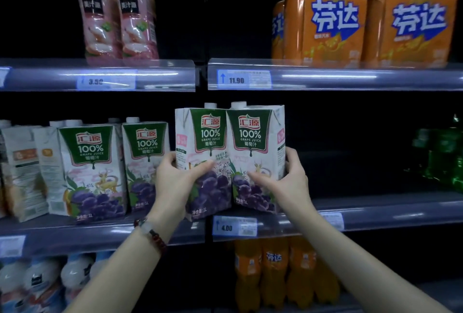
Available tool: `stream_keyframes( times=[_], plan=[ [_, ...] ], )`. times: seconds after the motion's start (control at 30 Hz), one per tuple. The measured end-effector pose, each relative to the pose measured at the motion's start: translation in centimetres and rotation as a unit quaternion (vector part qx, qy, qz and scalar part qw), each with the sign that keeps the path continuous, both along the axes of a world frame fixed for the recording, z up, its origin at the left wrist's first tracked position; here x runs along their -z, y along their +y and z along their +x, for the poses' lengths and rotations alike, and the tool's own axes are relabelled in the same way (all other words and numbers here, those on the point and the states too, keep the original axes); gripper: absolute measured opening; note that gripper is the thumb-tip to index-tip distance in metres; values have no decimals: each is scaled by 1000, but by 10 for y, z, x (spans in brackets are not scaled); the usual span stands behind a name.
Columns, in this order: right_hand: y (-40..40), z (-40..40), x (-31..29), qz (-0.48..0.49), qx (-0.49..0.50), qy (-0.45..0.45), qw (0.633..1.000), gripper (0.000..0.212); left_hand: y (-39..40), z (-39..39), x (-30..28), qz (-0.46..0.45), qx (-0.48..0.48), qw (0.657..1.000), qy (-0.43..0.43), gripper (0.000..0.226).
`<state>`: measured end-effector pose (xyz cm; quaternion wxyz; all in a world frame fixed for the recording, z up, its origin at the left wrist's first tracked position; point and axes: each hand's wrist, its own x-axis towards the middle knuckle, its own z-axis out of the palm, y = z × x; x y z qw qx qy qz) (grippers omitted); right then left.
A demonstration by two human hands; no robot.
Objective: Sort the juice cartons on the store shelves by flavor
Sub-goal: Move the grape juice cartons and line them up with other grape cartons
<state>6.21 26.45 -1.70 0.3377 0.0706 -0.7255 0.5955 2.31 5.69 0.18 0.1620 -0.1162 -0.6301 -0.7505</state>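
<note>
Two white grape juice cartons with green labels and purple grapes are held side by side in front of the middle shelf (375,215). My left hand (175,182) grips the left carton (205,142). The right carton (255,142) is clasped by my right hand (288,180), fingers round its right side. Both cartons tilt slightly, bottoms at the shelf's front lip. To the left on the same shelf stand two more grape cartons (92,167) (146,160). Further left are cartons (25,167) turned sideways, with orange marks on their side panels.
The upper shelf carries two pink-labelled bottles (117,17) and orange soda packs (363,24). Green bottles (443,154) stand at the far right of the middle shelf, with dark space between them and my right hand. Below are orange soda bottles (275,270) and white-capped bottles (45,282).
</note>
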Motion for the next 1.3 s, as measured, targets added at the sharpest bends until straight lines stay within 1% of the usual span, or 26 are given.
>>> stream_keyframes(
  times=[0.13, 0.27, 0.3, 0.4, 0.47, 0.6, 0.77, 0.9, 0.97, 1.13, 1.3],
  plan=[
    [9, 23, 13, -41, 1, -11, 999, 69, 5, 16, 8, 33, 54, 998, -20, 61],
    [22, 46, 28, -110, -16, -23, 994, 61, 7, 32, 3, 25, 100, 995, -11, 77],
    [26, 53, 30, -134, -27, -25, 990, 60, 9, 37, 2, 19, 113, 993, -5, 78],
    [41, 71, 35, -204, -50, -25, 977, 64, 21, 51, 4, 11, 155, 988, 6, 69],
    [55, 84, 36, -228, -52, -20, 972, 64, 36, 59, 8, 17, 185, 983, -4, 61],
    [87, 114, 37, -205, -25, -14, 978, 69, 77, 73, 16, 38, 241, 969, -42, 53],
    [137, 151, 50, -212, 17, -19, 977, 70, 136, 89, 20, 37, 283, 957, -57, 63],
    [190, 179, 56, -206, 53, -20, 977, 65, 192, 106, 24, 21, 296, 953, -55, 60],
    [220, 193, 56, -201, 60, -22, 977, 64, 224, 117, 24, 21, 299, 952, -60, 60],
    [305, 229, 48, -188, 76, -28, 979, 55, 311, 148, 27, 29, 306, 948, -79, 54],
    [388, 267, 42, -194, 86, -41, 976, 54, 399, 183, 34, 33, 319, 942, -99, 52]
  ],
)
